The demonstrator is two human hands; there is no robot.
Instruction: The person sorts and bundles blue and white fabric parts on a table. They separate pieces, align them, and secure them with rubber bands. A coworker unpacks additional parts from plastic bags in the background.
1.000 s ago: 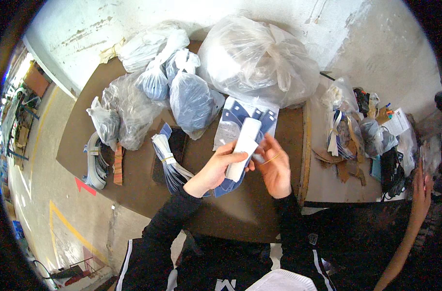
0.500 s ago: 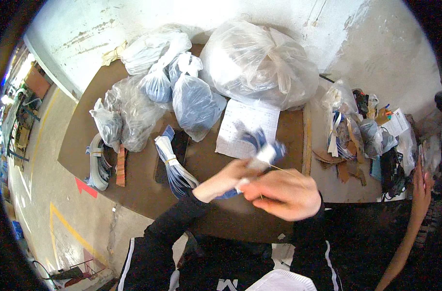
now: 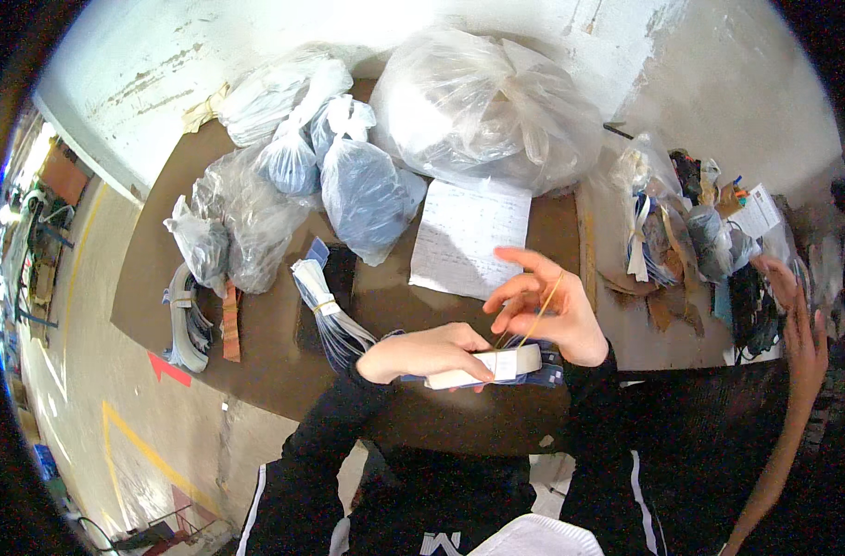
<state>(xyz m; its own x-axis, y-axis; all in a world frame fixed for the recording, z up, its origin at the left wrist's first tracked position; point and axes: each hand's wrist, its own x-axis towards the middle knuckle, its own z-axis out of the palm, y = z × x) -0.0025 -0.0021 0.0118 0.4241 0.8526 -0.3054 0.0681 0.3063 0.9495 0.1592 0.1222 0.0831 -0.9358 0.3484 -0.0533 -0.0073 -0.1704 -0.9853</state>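
Observation:
My left hand (image 3: 432, 352) is closed round a bundle of white and blue strips (image 3: 506, 367), held low over the brown table, thumb pressed on top. Stretched between the bundle and the fingers of my right hand (image 3: 561, 320) is a thin yellowish rubber band (image 3: 546, 309); those fingers are spread with the band looped over them. Left of my hands lies a second bundle of pale and blue strips (image 3: 318, 295), bound by a band. Part of the held bundle is hidden behind my left fingers.
Knotted plastic bags (image 3: 371, 195) and a big clear bag (image 3: 487, 111) stand along the wall. A written sheet (image 3: 464, 236) lies before them. Another strip bundle (image 3: 189, 324) sits at the left edge. At right, another person's hand (image 3: 798, 324) is beside a cluttered side table.
The bundle has come down and now lies level in my left hand. My right hand has risen, its fingers opening out with the rubber band stretched on them.

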